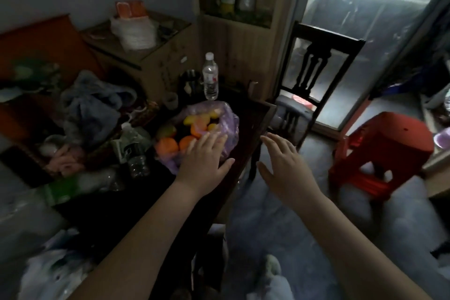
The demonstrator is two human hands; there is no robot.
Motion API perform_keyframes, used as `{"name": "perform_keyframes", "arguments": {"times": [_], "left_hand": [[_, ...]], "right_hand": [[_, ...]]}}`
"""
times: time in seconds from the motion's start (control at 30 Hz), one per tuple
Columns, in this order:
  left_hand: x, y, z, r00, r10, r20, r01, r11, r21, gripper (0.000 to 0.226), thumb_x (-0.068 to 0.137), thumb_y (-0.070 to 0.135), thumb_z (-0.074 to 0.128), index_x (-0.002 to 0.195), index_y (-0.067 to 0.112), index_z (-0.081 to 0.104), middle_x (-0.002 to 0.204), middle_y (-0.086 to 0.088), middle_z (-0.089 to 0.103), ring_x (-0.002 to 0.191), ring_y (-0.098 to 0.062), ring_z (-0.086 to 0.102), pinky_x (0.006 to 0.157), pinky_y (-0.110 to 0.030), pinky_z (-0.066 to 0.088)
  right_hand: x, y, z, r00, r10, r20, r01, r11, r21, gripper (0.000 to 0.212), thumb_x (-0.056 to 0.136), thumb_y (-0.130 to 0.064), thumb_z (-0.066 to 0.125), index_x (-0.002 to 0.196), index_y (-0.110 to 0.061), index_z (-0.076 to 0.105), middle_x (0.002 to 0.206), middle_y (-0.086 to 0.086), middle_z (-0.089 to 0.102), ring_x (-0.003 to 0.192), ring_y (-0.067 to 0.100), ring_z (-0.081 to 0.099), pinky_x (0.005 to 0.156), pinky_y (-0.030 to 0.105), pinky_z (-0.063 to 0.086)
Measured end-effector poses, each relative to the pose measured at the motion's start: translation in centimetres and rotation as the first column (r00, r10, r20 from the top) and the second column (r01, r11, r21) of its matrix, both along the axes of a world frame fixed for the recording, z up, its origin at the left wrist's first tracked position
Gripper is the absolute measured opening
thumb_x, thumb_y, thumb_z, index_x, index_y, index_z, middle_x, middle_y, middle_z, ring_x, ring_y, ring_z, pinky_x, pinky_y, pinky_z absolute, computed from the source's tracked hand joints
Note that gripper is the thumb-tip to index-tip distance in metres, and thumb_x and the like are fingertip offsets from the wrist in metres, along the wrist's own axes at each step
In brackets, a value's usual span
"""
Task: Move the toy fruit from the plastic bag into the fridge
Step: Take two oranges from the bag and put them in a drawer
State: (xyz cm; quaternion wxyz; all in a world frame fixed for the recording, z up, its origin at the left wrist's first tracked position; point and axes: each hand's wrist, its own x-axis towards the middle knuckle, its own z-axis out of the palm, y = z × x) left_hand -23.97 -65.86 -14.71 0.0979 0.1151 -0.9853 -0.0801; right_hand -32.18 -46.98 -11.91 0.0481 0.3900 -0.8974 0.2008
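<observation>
Left hand (204, 153) open over plastic bag (229, 126) of toy fruit (187, 142), right hand (282, 161) open, empty; fruit likely light, rigid, smooth, so cup each whole.

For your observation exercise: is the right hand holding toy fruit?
No, the right hand hovers open, fingers spread; the toy fruit lies in the plastic bag.

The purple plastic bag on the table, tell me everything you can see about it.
The plastic bag is thin, translucent and pale purple, crumpled, lying open on the dark table near the table's edge. Its mouth gapes upward, showing toy fruit inside: orange, yellow and one greenish piece. A clear water bottle stands just behind it. The left hand, fingers straight, lies over its near side.
</observation>
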Motion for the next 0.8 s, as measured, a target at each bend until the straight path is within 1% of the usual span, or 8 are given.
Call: {"name": "perform_keyframes", "arguments": {"times": [0.07,0.1,0.17,0.27,0.4,0.53,0.67,0.8], "left_hand": [[-1.7,-0.5,-1.1,0.995,0.090,0.029,-0.091,0.996,0.023,0.064,0.093,0.053,0.040,0.146,0.019,0.028,0.153,-0.003,0.029,0.141,-0.020,0.021,0.114,-0.040,0.018],[-1.6,-0.8,-1.4,0.994,0.100,0.045,-0.101,0.995,0.018,0.064,0.094,0.053,0.039,0.147,0.019,0.027,0.153,-0.002,0.029,0.141,-0.020,0.021,0.114,-0.040,0.018],[-2.0,-1.3,-2.3,0.987,0.138,0.083,-0.139,0.990,0.002,0.065,0.094,0.053,0.038,0.147,0.018,0.026,0.153,-0.003,0.029,0.142,-0.020,0.020,0.114,-0.040,0.018],[-4.0,-1.1,-3.7,0.961,0.254,0.111,-0.260,0.964,0.046,0.066,0.093,0.054,0.039,0.147,0.018,0.026,0.153,-0.002,0.028,0.142,-0.020,0.020,0.114,-0.038,0.018],[-5.3,-0.8,-4.8,0.911,0.392,0.129,-0.405,0.910,0.087,0.069,0.092,0.054,0.040,0.149,0.018,0.022,0.154,-0.004,0.026,0.142,-0.021,0.019,0.115,-0.041,0.020],[-5.2,-0.4,-5.7,0.849,0.509,0.145,-0.525,0.843,0.116,0.067,0.095,0.050,0.040,0.149,0.017,0.020,0.155,-0.004,0.023,0.142,-0.021,0.017,0.114,-0.038,0.016],[-4.2,-0.7,-7.0,0.798,0.579,0.165,-0.595,0.801,0.067,0.066,0.094,0.047,0.044,0.147,0.011,0.027,0.151,-0.009,0.032,0.139,-0.024,0.028,0.110,-0.039,0.026],[-3.3,-1.6,-7.9,0.747,0.639,0.186,-0.661,0.743,0.102,0.065,0.092,0.045,0.048,0.146,0.012,0.029,0.149,-0.008,0.035,0.135,-0.025,0.035,0.109,-0.042,0.031]], "right_hand": [[-3.2,-1.0,-1.0,0.996,0.080,0.046,-0.082,0.996,0.030,0.059,0.084,-0.024,0.064,0.136,-0.004,0.044,0.139,0.015,0.046,0.131,0.032,0.040,0.107,0.037,0.032],[-3.4,-1.3,-1.2,0.995,0.095,0.042,-0.097,0.995,0.028,0.059,0.085,-0.024,0.064,0.136,-0.004,0.043,0.140,0.015,0.046,0.131,0.032,0.040,0.107,0.038,0.032],[-4.7,-1.8,-1.7,0.990,0.132,0.054,-0.134,0.991,0.031,0.059,0.086,-0.026,0.061,0.138,-0.006,0.041,0.141,0.013,0.044,0.133,0.030,0.037,0.108,0.038,0.032],[-8.5,-2.2,-2.4,0.971,0.224,0.079,-0.228,0.972,0.053,0.059,0.087,-0.028,0.061,0.139,-0.008,0.041,0.142,0.011,0.044,0.133,0.028,0.038,0.107,0.039,0.035],[-12.2,-3.5,-3.1,0.937,0.342,0.070,-0.346,0.935,0.073,0.058,0.088,-0.029,0.061,0.139,-0.011,0.041,0.142,0.008,0.044,0.133,0.024,0.038,0.107,0.034,0.033],[-13.8,-5.8,-4.0,0.869,0.485,0.097,-0.492,0.867,0.082,0.057,0.091,-0.029,0.056,0.141,-0.011,0.038,0.144,0.005,0.041,0.135,0.020,0.034,0.108,0.026,0.024],[-13.7,-8.5,-5.5,0.774,0.615,0.150,-0.628,0.775,0.065,0.055,0.092,-0.024,0.055,0.141,-0.011,0.036,0.145,0.005,0.040,0.134,0.022,0.035,0.109,0.032,0.032],[-13.4,-12.1,-7.2,0.697,0.683,0.216,-0.711,0.698,0.086,0.056,0.094,-0.024,0.051,0.145,-0.013,0.030,0.147,0.003,0.037,0.135,0.020,0.034,0.106,0.034,0.037]]}}
